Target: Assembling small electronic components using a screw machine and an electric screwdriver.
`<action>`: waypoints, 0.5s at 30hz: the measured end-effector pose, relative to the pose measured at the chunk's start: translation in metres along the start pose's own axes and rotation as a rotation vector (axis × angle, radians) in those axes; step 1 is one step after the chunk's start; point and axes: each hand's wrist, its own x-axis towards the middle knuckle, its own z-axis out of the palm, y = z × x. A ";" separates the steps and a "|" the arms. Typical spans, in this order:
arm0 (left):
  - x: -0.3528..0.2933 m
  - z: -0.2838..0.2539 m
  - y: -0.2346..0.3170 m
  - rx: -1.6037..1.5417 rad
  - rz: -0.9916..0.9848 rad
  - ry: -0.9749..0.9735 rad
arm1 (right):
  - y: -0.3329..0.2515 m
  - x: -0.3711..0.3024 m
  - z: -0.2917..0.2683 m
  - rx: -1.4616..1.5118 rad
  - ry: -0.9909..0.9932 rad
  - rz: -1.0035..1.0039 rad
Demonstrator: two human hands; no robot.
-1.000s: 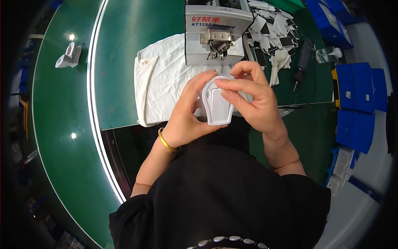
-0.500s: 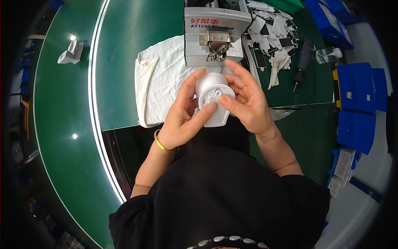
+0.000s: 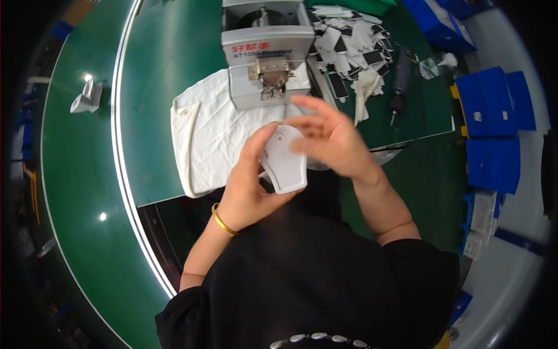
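A white plastic housing (image 3: 288, 166) with a flat, tapering face is gripped at its left side and lower edge by my left hand (image 3: 247, 180), fingers wrapped round it. My right hand (image 3: 334, 142) is at the upper right of the housing, slightly blurred, its fingers spread apart. The right thumb overlaps the housing's right edge; I cannot tell whether it touches. Beyond both hands stands a grey benchtop machine (image 3: 267, 43) with a metal mechanism on its front. A white cloth (image 3: 209, 122) lies on the green worktop beside it.
Right of the machine are a pile of white and black flat pieces (image 3: 349, 49), a crumpled whitish glove-like item (image 3: 365, 90), an electric screwdriver (image 3: 401, 81) and a clear bottle (image 3: 430, 68). Blue bins (image 3: 491, 104) stand far right. Another white part (image 3: 87, 99) sits at left.
The housing has been turned in my left hand, so its broad flat face now shows instead of the round end. My right hand has come away from it, fingers opening.
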 end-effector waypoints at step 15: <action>-0.010 0.015 -0.038 0.210 0.159 0.076 | -0.023 0.013 -0.274 0.163 0.694 -0.013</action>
